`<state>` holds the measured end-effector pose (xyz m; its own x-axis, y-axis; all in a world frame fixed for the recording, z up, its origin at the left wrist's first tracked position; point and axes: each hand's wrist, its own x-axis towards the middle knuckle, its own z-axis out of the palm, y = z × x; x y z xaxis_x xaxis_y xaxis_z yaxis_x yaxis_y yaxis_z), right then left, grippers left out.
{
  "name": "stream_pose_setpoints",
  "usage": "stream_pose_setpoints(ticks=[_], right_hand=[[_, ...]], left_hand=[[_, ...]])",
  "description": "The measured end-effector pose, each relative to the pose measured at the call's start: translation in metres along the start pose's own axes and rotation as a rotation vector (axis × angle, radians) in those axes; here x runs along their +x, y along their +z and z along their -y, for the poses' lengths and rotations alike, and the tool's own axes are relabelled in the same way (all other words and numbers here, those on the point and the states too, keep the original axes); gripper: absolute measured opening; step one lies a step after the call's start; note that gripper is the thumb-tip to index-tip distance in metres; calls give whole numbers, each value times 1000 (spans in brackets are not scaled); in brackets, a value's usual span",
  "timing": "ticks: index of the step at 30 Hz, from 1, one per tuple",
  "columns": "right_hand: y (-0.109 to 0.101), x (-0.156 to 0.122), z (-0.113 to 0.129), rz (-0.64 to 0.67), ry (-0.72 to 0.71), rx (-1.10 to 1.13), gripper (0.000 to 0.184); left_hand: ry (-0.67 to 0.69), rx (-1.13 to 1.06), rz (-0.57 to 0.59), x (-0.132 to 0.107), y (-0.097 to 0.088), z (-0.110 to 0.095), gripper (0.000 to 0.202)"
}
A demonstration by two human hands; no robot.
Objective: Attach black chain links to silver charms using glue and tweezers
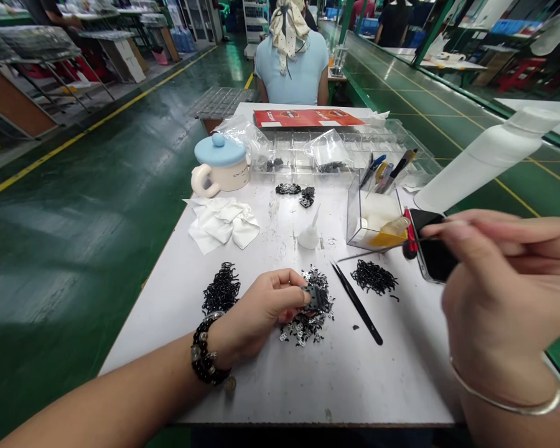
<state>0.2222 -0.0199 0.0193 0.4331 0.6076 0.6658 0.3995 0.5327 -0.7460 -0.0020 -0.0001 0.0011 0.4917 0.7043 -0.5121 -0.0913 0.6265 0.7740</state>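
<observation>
My left hand (261,308) pinches a small black part (315,297) over a heap of small black and silver pieces (308,323) on the white table (270,373). My right hand (504,292) is raised at the right, fingers closed round a black phone-like device (432,249) with a red and black piece at its left edge. Black tweezers (357,303) lie on the table between my hands. Heaps of black parts lie at the left (221,289) and right (373,277).
A small white glue bottle (309,233), crumpled white cloth (221,224), a blue-lidded mug (220,165), a clear pen box (376,205), clear trays (308,152) and a white bottle (485,158) are on the table. A person in a light blue shirt (292,68) sits beyond it.
</observation>
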Motion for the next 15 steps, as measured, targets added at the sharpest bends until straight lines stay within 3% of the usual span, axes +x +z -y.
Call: stream_pose_setpoints(ticks=[3, 5, 15], right_hand=[[28, -12, 14, -60, 1, 108, 19], [35, -16, 19, -15, 42, 134, 19], [27, -14, 18, 55, 112, 207, 18]], left_hand=[[-18, -1, 12, 1, -1, 1, 16], [-25, 6, 26, 1, -2, 2, 15], [-21, 25, 15, 0, -2, 1, 15]])
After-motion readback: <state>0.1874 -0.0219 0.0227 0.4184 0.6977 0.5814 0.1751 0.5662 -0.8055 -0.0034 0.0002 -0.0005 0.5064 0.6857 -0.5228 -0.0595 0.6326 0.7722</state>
